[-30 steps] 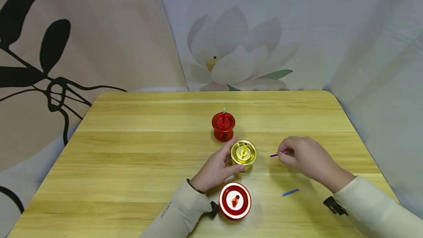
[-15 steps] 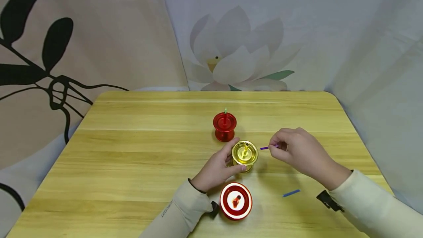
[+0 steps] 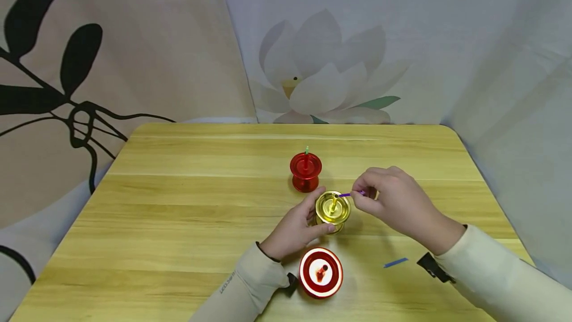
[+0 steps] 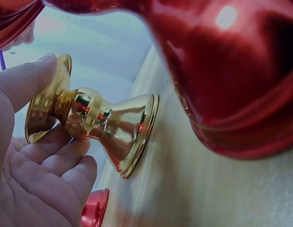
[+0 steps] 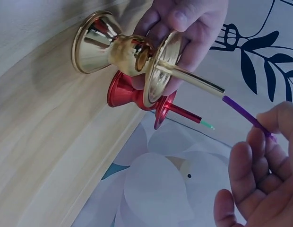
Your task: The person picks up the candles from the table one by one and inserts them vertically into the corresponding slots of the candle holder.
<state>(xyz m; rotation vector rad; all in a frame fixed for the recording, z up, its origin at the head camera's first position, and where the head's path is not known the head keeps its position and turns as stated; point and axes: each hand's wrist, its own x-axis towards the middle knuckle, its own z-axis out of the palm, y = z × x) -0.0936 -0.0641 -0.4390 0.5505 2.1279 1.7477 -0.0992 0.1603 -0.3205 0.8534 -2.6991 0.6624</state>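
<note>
My left hand (image 3: 295, 227) grips a gold candlestick (image 3: 325, 214) by its neck and dish, thumb on the near side. It stands upright, and its base is close over the table. Between thumb and fingertips my right hand (image 3: 395, 202) pinches a thin purple candle (image 5: 241, 111). In the right wrist view the candle's lower end meets the top of the candlestick's tube (image 5: 196, 81), tilted to it rather than in line. A red candlestick (image 3: 306, 183) with a short green candle (image 3: 307, 150) in its tube stands just behind the gold one.
Another red candlestick (image 3: 337, 275), its dish brightly lit, stands close by my left wrist. A blue candle (image 3: 395, 263) lies on the wooden table (image 3: 201, 202) at the right. Printed curtains (image 3: 330, 39) hang behind the table.
My right hand has moved left with the purple candle, bringing its end to the gold candlestick's tube. My left hand keeps its grip nearly in place.
</note>
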